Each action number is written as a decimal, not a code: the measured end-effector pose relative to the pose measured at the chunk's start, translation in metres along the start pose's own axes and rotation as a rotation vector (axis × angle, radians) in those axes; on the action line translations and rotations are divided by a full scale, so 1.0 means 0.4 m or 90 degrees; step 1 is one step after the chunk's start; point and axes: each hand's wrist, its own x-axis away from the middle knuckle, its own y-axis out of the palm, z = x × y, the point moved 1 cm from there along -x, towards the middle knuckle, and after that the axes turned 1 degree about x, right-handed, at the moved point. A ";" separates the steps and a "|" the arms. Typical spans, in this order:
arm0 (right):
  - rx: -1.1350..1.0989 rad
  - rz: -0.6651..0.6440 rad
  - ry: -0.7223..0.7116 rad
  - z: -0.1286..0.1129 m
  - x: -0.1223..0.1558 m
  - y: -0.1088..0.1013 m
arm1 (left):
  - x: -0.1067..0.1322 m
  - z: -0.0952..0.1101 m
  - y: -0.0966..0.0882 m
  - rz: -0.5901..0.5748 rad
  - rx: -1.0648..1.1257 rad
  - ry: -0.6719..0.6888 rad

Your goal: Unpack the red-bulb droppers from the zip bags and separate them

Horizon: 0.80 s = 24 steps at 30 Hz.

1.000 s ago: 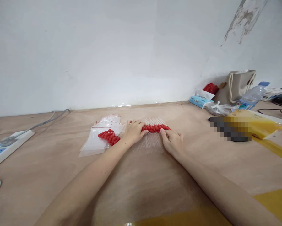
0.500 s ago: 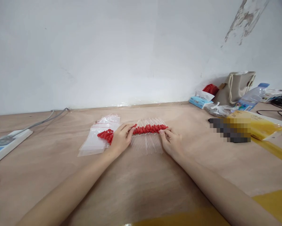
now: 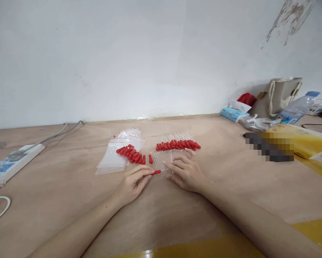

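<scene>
One red bulb [image 3: 157,172], below the frame's centre, lies crosswise, thumb and fingers of the left hand [image 3: 134,182] pinching its left end; its right end faces the nearby right hand [image 3: 188,173], fingers loosely spread over clear tubes [image 3: 160,160], grip unclear.

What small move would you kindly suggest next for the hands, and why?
Perhaps press the red rubbery bulb, pinched in the left hand, firmly onto the thin clear tube by the right hand: they look lined up, seating unclear.
</scene>
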 end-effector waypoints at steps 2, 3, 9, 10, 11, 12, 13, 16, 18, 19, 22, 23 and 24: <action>0.007 0.004 -0.004 -0.005 0.004 0.016 | -0.002 0.009 0.003 -0.013 0.003 0.017; 0.009 0.003 -0.005 -0.007 0.005 0.022 | -0.003 0.011 0.004 -0.017 -0.003 0.018; 0.005 0.002 -0.013 -0.026 -0.005 0.024 | -0.024 0.004 0.019 -0.017 -0.113 0.043; 0.005 0.004 -0.012 -0.030 -0.007 0.023 | -0.029 0.003 0.023 -0.018 -0.127 0.054; 0.006 0.007 -0.011 -0.034 -0.009 0.021 | -0.033 0.002 0.027 -0.023 -0.137 0.059; 0.007 0.012 -0.010 -0.037 -0.009 0.020 | -0.036 0.003 0.029 -0.026 -0.144 0.061; 0.009 0.018 -0.010 -0.039 -0.008 0.018 | -0.037 0.004 0.030 -0.028 -0.150 0.060; 0.015 0.037 -0.026 -0.031 0.000 0.010 | -0.032 0.003 0.022 -0.044 -0.161 0.056; 0.020 0.049 -0.018 -0.009 0.010 0.001 | -0.022 -0.006 0.005 -0.036 -0.179 0.037; 0.026 0.059 0.003 0.005 0.014 -0.003 | -0.015 -0.014 -0.006 -0.026 -0.194 0.023; 0.043 0.102 0.112 0.042 0.020 -0.013 | 0.003 -0.042 -0.034 0.019 -0.218 0.002; 0.044 0.100 0.135 0.048 0.019 -0.014 | 0.008 -0.049 -0.038 0.033 -0.206 0.004; 0.044 0.091 0.153 0.050 0.017 -0.012 | 0.010 -0.055 -0.040 0.050 -0.190 0.004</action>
